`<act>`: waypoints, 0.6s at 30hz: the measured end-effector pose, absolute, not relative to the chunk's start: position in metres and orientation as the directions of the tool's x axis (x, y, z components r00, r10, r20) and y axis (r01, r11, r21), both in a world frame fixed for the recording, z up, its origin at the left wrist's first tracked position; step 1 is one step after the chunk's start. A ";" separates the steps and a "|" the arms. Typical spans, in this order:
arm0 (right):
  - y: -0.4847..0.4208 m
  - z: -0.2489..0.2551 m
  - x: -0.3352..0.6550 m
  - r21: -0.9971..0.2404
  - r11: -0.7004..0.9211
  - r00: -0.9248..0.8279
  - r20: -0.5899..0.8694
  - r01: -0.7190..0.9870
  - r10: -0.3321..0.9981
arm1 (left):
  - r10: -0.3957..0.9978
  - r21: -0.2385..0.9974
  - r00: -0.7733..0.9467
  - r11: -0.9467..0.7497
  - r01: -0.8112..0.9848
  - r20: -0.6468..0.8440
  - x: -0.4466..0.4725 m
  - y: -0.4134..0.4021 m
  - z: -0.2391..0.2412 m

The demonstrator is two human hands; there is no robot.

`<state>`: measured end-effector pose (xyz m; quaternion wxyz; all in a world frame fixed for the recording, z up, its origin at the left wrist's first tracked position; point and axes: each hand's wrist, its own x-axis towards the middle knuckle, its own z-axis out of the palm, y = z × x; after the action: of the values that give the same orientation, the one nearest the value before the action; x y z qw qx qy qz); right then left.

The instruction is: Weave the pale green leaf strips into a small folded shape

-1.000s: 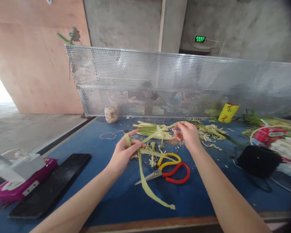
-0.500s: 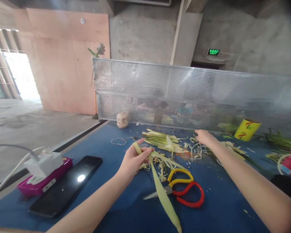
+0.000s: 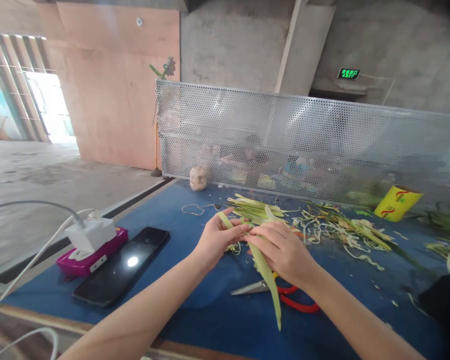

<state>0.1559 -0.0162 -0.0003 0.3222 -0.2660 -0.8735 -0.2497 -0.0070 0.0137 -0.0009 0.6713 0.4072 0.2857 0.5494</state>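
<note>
A long pale green leaf strip (image 3: 267, 280), which looks like corn husk, is pinched between the thumb and fingers of my left hand (image 3: 219, 235). Its tapered end hangs down towards me over the blue table. My right hand (image 3: 287, 250) is closed at the same spot, fingertips meeting those of the left on the strip; whether it also holds something thin is hidden. Below the hands lie scissors (image 3: 252, 288), blades pointing left, their red and yellow handles partly covered by the right hand. Behind the hands is a pile of similar leaf strips (image 3: 247, 206).
Shredded leaf scraps (image 3: 341, 230) are scattered right of centre. A yellow roll (image 3: 397, 204) stands farther right. At left lie a black phone (image 3: 123, 265) and a purple power strip (image 3: 93, 257) with chargers. A perforated metal screen (image 3: 217, 135) borders the table's back, near a whitish roll (image 3: 198, 179).
My right hand has come back from the scraps at the far right and joined the left hand at the leaf strip. The left hand keeps its pinch. The camera view has shifted slightly.
</note>
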 end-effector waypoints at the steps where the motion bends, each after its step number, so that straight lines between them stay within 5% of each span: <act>1: -0.014 -0.003 0.155 0.197 0.758 -0.619 0.717 0.622 0.321 | 0.970 0.854 0.232 0.061 -0.517 0.071 -0.007 0.013 0.000; 5: -0.008 -0.007 0.150 -0.097 0.836 -0.485 0.776 0.540 0.403 | 0.971 0.849 0.224 0.051 -0.527 0.081 -0.008 0.011 0.001; 10: -0.007 -0.004 0.143 -0.462 0.694 -0.209 0.729 0.552 0.652 | 0.968 0.836 0.244 0.091 -0.541 0.052 -0.010 0.012 0.000; 14: -0.010 -0.007 0.141 -0.471 0.711 -0.279 0.693 0.522 0.664 | 0.977 0.820 0.213 0.115 -0.561 0.009 -0.010 0.014 -0.002; 18: -0.011 -0.015 0.140 -0.333 0.770 -0.378 0.721 0.544 0.580 | 0.987 0.809 0.157 0.115 -0.577 -0.028 -0.010 0.016 -0.003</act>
<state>0.1400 -0.0107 -0.0145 0.4428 -0.3387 -0.8299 0.0202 -0.0102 0.0157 -0.0026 0.6817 0.3373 0.3042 0.5736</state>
